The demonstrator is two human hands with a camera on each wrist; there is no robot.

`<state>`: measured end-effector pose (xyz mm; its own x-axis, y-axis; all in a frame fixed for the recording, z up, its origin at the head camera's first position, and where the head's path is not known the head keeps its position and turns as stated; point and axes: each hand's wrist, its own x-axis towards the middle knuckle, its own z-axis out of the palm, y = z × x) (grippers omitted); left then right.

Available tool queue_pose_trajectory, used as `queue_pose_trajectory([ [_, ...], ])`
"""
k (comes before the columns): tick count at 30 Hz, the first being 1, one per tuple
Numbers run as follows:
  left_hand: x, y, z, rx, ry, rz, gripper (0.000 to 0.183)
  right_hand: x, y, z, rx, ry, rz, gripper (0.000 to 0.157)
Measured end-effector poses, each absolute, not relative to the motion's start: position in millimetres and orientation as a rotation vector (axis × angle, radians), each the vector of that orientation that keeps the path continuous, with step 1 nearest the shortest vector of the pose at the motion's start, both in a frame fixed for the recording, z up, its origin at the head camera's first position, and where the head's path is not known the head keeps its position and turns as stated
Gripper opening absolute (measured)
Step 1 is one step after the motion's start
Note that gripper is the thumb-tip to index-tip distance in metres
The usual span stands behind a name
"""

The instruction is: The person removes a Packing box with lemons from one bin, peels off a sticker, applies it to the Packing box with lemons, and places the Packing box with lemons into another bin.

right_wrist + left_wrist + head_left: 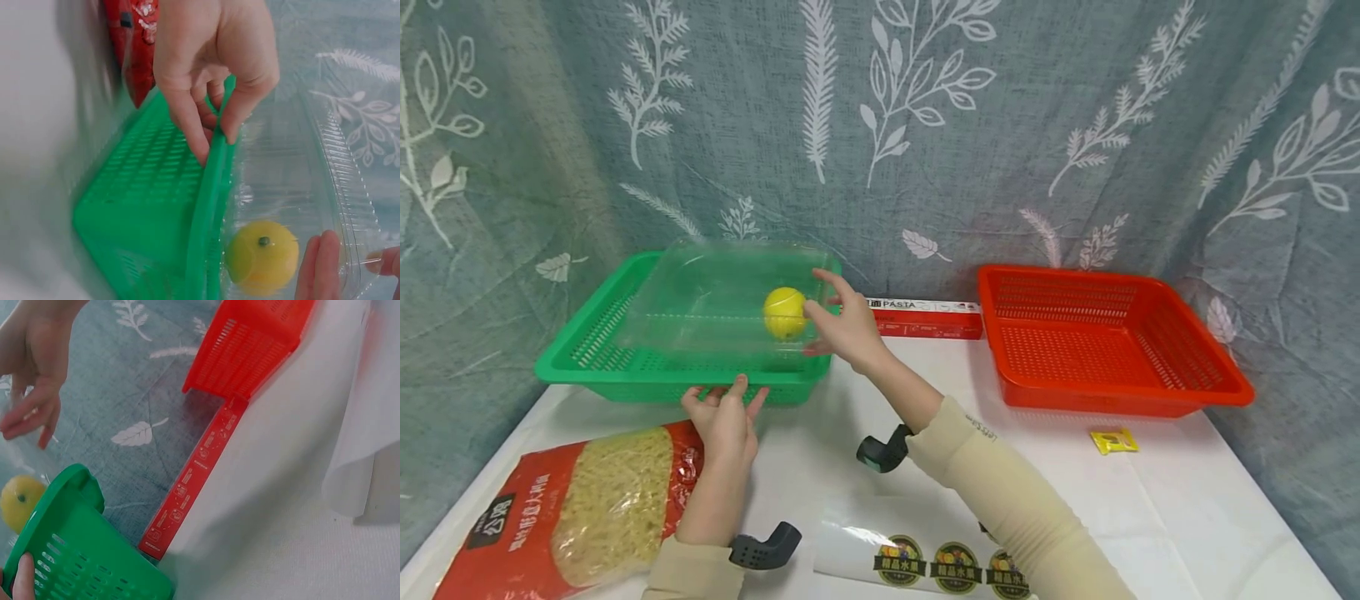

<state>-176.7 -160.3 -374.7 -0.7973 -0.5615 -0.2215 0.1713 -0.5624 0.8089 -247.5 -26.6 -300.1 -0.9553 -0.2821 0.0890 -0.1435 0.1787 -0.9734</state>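
Note:
My left hand (724,425) pinches the front rim of a green slotted basket (685,390); in the right wrist view its thumb and fingers straddle the rim. My right hand (850,325) holds the right end of a clear plastic box (700,292), with thumb and fingers on either side of its wall (347,237). The box overlaps the green basket in the head view, tilted over it. Inside the clear box, near my right fingers, is a round yellow fruit (264,257) with a dark green stem nub.
A red slotted basket (1067,396) stands at the right, with a small yellow packet (1114,441) before it. A long red pasta box (928,323) lies between the baskets. The red pasta bag (613,500) is at front left, and a label sheet (850,550) lies front centre.

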Motion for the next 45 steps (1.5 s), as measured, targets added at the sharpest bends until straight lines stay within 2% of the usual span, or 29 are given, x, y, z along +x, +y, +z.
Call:
queue_pose_trajectory([
  [11, -174, -165, -375, 0.616, -1.217, -2.383, 0.047, -231, -1, -281, -0.454, 2.201, -1.914, 0.052],
  [18, -175, -168, -375, 0.618, -1.198, -2.403, 0.036, -226, 16, -282, -0.500, 2.353, -1.862, 0.050],
  [29, -173, -171, -374, 0.582, -1.214, -2.426, 0.034, -214, 50, -285, -0.422, 2.329, -1.878, 0.053],
  [45, -175, -170, -375, 0.562, -1.167, -2.435, 0.043, -183, 106, -288, -0.428, 2.319, -1.851, 0.057],
])
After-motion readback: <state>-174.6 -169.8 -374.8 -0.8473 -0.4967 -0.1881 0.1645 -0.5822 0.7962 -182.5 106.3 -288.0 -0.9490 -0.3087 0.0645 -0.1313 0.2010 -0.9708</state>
